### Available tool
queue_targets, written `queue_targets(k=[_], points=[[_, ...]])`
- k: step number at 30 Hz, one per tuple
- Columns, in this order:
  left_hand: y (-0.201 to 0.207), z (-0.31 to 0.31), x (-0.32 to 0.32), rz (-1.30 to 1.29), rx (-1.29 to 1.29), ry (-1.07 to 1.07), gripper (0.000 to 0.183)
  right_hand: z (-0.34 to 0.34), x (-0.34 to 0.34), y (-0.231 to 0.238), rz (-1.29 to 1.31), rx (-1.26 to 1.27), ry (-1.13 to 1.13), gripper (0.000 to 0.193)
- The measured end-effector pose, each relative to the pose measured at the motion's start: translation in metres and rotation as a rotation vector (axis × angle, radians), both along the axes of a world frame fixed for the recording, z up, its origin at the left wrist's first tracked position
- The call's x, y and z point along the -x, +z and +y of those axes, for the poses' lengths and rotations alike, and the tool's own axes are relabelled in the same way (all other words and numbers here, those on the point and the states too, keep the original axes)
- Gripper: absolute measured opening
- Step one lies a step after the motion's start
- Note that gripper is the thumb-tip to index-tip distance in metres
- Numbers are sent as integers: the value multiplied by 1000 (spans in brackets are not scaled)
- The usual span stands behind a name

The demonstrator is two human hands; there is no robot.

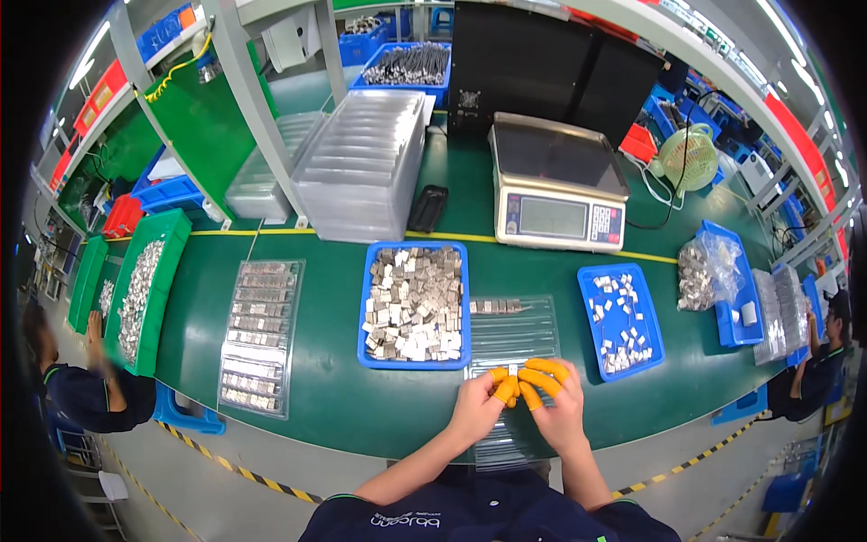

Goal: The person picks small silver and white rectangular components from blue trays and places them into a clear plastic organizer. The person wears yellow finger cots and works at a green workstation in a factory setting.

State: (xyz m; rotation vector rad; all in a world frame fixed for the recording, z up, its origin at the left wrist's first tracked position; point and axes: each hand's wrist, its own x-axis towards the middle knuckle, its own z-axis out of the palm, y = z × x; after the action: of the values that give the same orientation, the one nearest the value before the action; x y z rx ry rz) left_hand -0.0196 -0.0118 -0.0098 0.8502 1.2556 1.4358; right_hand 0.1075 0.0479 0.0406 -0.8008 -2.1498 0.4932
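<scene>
dark shirt (488, 517) nearest, small white piece (513, 369) between orange-tipped fingers (547, 366)

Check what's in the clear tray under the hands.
Small metal pieces sit in the clear tray, far row. Left hand and right hand cover part nearer the person; anything beneath them can't be seen.

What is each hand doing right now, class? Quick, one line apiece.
Left hand: closed, pinching a small pale piece.
Right hand: closed, apparently gripping the same piece from the other side.
</scene>
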Motion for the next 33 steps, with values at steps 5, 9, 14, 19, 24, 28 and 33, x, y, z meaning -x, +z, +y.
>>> queue_targets(k=[5, 9, 14, 19, 24, 28, 33], points=[[3, -8, 5, -18, 57, -39, 15, 4, -1, -6, -30, -42, 50, 26], [5, -10, 5, 64, 33, 10, 17, 9, 0, 0, -110, -28, 119, 22], [-7, -3, 0, 567, -196, 141, 14, 62, -5, -8, -117, -24, -10, 18], [-7, -1, 2, 660, -161, 162, 11, 118, 9, -30, -235, -131, 24, 20], [-8, -1, 5, 657, -111, 131, 13, 127, 19, -44, -331, -233, -49, 24], [-7, 1, 4, 670, -82, 109, 13, 130, 15, -53, -353, -210, -44, 26], [-9, 0, 5, 642, -46, 101, 13, 130, 13, -51, -329, -184, -49, 24]])
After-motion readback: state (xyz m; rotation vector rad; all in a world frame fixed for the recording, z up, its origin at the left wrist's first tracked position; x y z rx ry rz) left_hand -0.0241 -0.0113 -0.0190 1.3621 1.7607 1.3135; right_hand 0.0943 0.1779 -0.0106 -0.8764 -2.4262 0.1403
